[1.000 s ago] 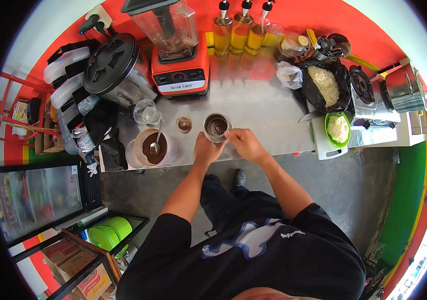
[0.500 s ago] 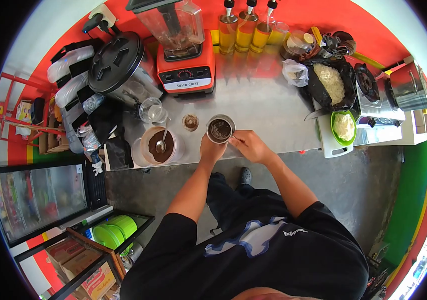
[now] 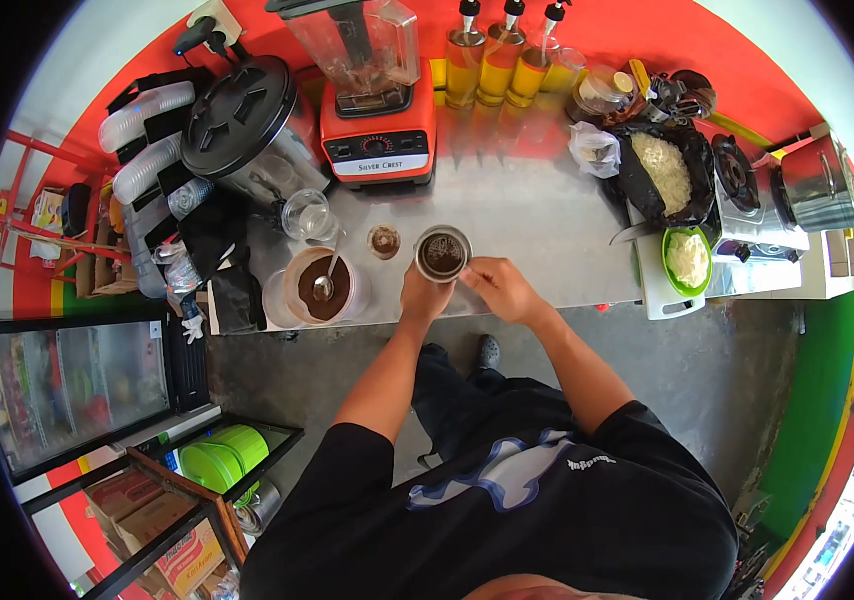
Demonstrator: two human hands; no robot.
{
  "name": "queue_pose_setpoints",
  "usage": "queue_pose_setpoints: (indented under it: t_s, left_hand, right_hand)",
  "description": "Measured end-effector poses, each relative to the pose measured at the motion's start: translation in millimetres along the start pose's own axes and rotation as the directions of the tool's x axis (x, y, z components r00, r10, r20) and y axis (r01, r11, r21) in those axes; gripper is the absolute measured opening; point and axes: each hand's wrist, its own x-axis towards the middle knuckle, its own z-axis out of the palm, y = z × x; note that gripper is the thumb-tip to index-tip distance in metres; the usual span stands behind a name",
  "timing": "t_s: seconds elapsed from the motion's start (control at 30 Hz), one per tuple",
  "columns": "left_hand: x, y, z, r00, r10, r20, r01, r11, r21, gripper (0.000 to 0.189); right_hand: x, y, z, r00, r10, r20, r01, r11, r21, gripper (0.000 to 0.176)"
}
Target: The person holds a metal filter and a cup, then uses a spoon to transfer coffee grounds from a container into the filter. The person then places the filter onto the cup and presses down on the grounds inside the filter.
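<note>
A round metal cup (image 3: 443,252) with dark brown contents is held over the steel counter (image 3: 537,230), near its front edge. My left hand (image 3: 429,293) is wrapped round the cup's lower left side. On the cup's right, my right hand (image 3: 500,289) is closed at what looks like its handle. To the left stands a small cup (image 3: 384,241) with brown residue inside. Further left, an open tub of brown powder (image 3: 309,301) has a metal spoon (image 3: 323,288) resting in it. A clear glass (image 3: 309,216) sits just behind the tub.
A red blender (image 3: 379,150) and three pump bottles (image 3: 499,68) line the back. At the right are a black bag of white shreds (image 3: 661,170), a green bowl (image 3: 687,262), a knife (image 3: 633,234) and a stove (image 3: 759,215). A large black-lidded container (image 3: 239,118) stands back left.
The view has shifted slightly. Both hands still hold the metal cup in nearly the same place, and the pattern of its dark contents looks a little different.
</note>
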Motion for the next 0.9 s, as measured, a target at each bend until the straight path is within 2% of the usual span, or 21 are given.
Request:
queue_pose_setpoints:
  t_s: [0.07,0.1,0.17,0.2,0.27,0.3,0.37,0.5,0.57,0.6,0.67,0.7,0.77,0.8,0.87,0.9]
  left_hand:
    - [0.5,19.7,-7.5,0.987,-0.151,-0.049,0.143,0.980,-0.135,0.047]
    - [2.5,13.5,-3.2,0.987,-0.150,-0.055,0.142,0.980,-0.139,0.047]
    - [4.5,-7.5,7.4,1.000,0.021,0.022,-0.021,1.000,-0.006,0.057]
    - [4.9,-1.2,2.1,0.999,0.024,0.024,-0.024,1.000,-0.005,0.057]
    - [3.3,19.7,-13.6,0.981,-0.155,0.119,0.164,0.984,-0.070,0.064]
    - [4.0,18.5,-11.7,0.978,-0.169,0.124,0.181,0.979,-0.091,0.068]
    - [1.6,16.3,-9.3,0.983,-0.144,0.116,0.156,0.983,-0.097,0.067]
    - [3.2,6.5,-5.1,0.983,-0.115,0.141,0.120,0.992,-0.027,0.070]
    - [1.7,6.9,-3.8,0.986,-0.115,0.118,0.122,0.991,-0.060,0.069]
    - [2.1,6.1,-3.6,0.989,-0.114,0.098,0.123,0.988,-0.092,0.068]
    - [4.4,-5.5,3.7,0.994,-0.070,0.083,0.079,0.992,-0.102,0.068]
    - [4.4,-2.4,1.2,0.997,-0.028,0.073,0.036,0.993,-0.113,0.067]
    - [0.8,5.2,-1.9,0.998,-0.052,0.044,0.056,0.994,-0.089,0.061]
    - [1.5,10.9,-4.1,0.997,-0.074,0.006,0.074,0.995,-0.067,0.056]
    - [3.6,8.4,-0.5,0.997,-0.072,-0.001,0.072,0.994,-0.085,0.056]
    - [2.7,10.7,-2.4,0.997,-0.076,-0.002,0.076,0.992,-0.103,0.056]
  right_hand:
    - [1.9,0.2,-3.4,0.965,0.251,-0.074,-0.246,0.967,0.070,0.042]
    - [2.5,0.9,-4.2,0.967,0.246,-0.072,-0.242,0.968,0.064,0.042]
    - [2.0,2.9,-1.1,0.996,0.091,-0.005,-0.091,0.996,0.002,0.043]
    - [3.3,3.2,-1.3,0.996,0.091,-0.009,-0.091,0.996,0.002,0.043]
    - [4.8,4.2,-2.8,0.930,0.358,-0.085,-0.327,0.910,0.253,0.046]
    - [7.1,7.5,-4.5,0.930,0.358,-0.087,-0.327,0.911,0.250,0.046]
    - [13.4,13.3,-6.6,0.882,0.456,-0.118,-0.409,0.866,0.288,0.047]
    - [19.4,-4.6,-10.1,0.936,0.350,-0.025,-0.334,0.911,0.243,0.048]
    - [24.9,-2.8,-11.5,0.872,0.474,-0.122,-0.423,0.856,0.297,0.047]
    - [25.0,1.7,-10.3,0.874,0.470,-0.121,-0.420,0.857,0.297,0.047]
    - [22.3,10.7,-7.0,0.928,0.372,0.033,-0.373,0.918,0.138,0.047]
    - [23.2,5.3,-8.7,0.927,0.374,0.032,-0.374,0.917,0.141,0.047]
    - [24.2,-5.1,-13.9,0.879,0.468,-0.095,-0.406,0.837,0.368,0.046]
    - [22.7,-4.1,-14.0,0.879,0.467,-0.098,-0.404,0.837,0.369,0.046]
    - [19.5,-0.9,-13.9,0.929,0.368,-0.042,-0.346,0.903,0.254,0.045]
    - [18.5,2.8,-14.7,0.928,0.370,-0.044,-0.347,0.902,0.258,0.045]
